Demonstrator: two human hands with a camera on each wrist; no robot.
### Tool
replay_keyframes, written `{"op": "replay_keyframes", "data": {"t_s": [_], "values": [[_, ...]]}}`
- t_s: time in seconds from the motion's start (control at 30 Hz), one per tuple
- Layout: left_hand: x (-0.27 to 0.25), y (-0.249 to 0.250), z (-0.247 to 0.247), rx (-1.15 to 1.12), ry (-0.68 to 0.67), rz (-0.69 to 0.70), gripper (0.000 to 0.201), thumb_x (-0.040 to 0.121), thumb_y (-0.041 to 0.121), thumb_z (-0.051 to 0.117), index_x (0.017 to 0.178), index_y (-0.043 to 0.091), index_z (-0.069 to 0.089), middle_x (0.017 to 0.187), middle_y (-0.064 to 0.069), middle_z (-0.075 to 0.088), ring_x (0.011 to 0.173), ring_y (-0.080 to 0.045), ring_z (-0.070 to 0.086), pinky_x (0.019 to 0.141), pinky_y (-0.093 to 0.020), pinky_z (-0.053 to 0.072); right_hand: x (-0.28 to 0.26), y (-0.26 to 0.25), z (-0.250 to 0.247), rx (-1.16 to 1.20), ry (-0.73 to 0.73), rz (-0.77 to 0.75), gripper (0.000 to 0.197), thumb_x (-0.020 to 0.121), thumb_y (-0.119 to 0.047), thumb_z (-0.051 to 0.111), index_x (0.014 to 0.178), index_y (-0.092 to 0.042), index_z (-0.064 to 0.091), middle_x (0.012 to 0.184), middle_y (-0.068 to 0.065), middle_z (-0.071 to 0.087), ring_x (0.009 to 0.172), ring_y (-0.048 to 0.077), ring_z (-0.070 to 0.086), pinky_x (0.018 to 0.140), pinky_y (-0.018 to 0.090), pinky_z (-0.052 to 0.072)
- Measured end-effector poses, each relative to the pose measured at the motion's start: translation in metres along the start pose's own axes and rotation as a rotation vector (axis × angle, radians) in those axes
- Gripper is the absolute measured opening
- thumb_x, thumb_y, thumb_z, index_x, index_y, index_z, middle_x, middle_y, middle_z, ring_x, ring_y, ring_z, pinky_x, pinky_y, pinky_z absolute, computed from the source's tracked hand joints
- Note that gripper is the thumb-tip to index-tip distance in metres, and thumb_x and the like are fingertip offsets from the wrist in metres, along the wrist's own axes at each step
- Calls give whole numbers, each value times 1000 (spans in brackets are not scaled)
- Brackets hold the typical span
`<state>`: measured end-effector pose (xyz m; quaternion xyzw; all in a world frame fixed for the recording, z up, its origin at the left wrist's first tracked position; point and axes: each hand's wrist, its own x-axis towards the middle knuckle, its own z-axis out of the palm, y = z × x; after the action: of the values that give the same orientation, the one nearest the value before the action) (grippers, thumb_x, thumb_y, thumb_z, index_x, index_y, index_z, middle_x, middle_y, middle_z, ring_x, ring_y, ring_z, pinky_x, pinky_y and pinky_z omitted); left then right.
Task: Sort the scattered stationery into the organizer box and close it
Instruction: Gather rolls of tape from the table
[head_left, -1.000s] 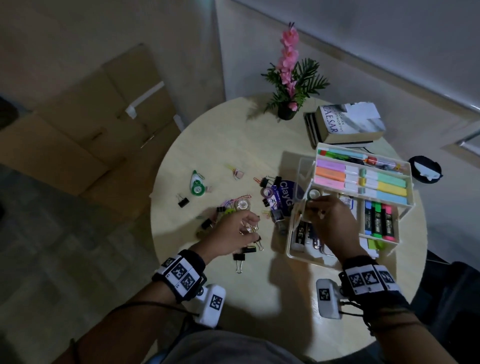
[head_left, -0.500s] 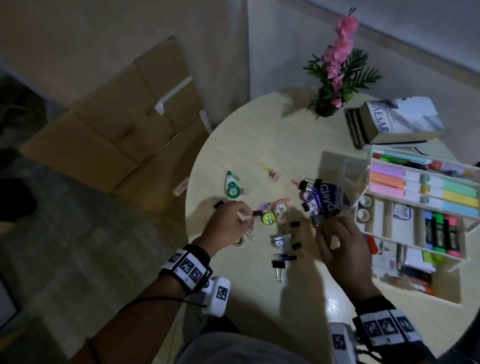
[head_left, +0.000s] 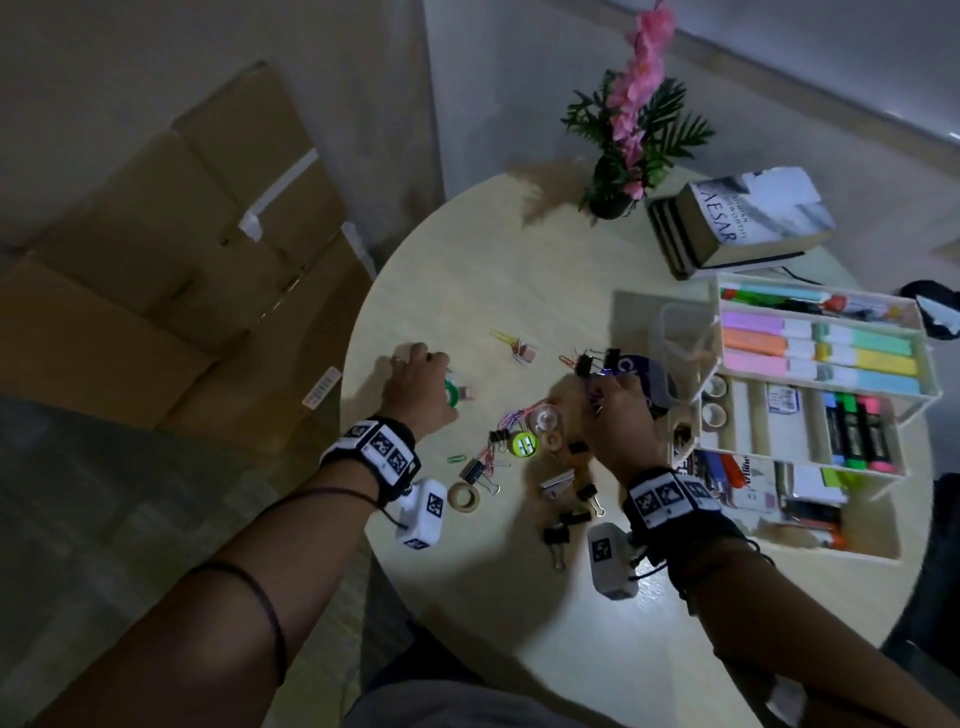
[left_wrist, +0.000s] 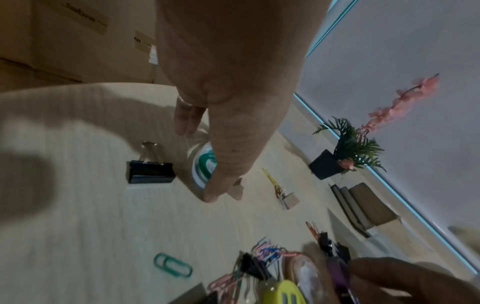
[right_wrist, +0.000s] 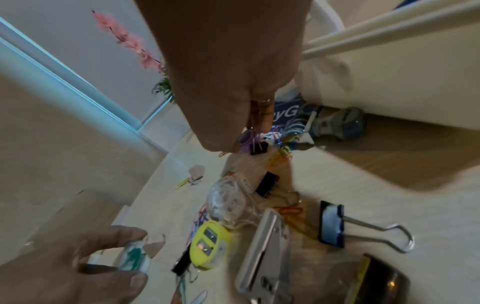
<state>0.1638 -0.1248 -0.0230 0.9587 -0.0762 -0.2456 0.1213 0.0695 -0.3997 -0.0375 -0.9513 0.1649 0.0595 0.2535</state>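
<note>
My left hand (head_left: 421, 387) has fingers curled round the tape dispenser (left_wrist: 203, 167) on the table (head_left: 467, 291); my right hand (head_left: 613, 410) pinches small clips (right_wrist: 255, 145); box (head_left: 727, 457) lies just beyond the right grip, well across from the left.

Head view looks down — wrist views close (sharing the table (head_left: 498, 291)).

A pale wood-grain desk (head_left: 457, 270) carries black binder clips (left_wrist: 150, 172), a green-and-white tape roller (left_wrist: 203, 166), a lime-yellow sharpener (head_left: 524, 445) (perhaps), and pastel highlighters (head_left: 821, 353).
</note>
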Motion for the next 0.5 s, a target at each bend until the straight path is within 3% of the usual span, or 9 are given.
{"op": "replay_keyframes", "data": {"t_s": [0.07, 0.17, 0.37, 0.5], "values": [[0, -2, 6, -33, 48, 39, 64, 77, 23, 88, 133, 18, 58, 139, -11, 41, 126, -40, 44, 100, -49, 49, 4, 4, 6, 6, -24, 39, 28, 98, -14, 58, 124, -8, 68, 131, 19, 53, 107, 34, 58, 99, 34, 45], [-3, -5, 9, -67, 66, 72, 66, 73, 22, 91, 131, 18, 60, 136, -10, 43, 122, -35, 49, 99, -46, 52, 3, 10, 11, 10, -30, 58, 26, 99, -17, 60, 121, -12, 71, 135, 15, 49, 96, 31, 63, 102, 35, 48], [-10, 4, 0, -160, 65, 36, 92, 66, 26, 96, 145, 16, 50, 143, -11, 42, 123, -33, 53, 101, -46, 53, -3, 5, 3, 26, 74, -2, 21, 96, -8, 61, 111, -8, 77, 118, 16, 62, 97, 36, 64, 87, 37, 53], [-18, 14, -1, -214, 66, 37, 82, 66, 26, 96, 137, 13, 57, 138, -9, 44, 115, -33, 59, 96, -43, 54, -17, -1, -15, 113, 121, -96, 20, 99, -11, 61, 115, -9, 73, 117, 11, 62, 100, 30, 64, 86, 34, 52]]}}
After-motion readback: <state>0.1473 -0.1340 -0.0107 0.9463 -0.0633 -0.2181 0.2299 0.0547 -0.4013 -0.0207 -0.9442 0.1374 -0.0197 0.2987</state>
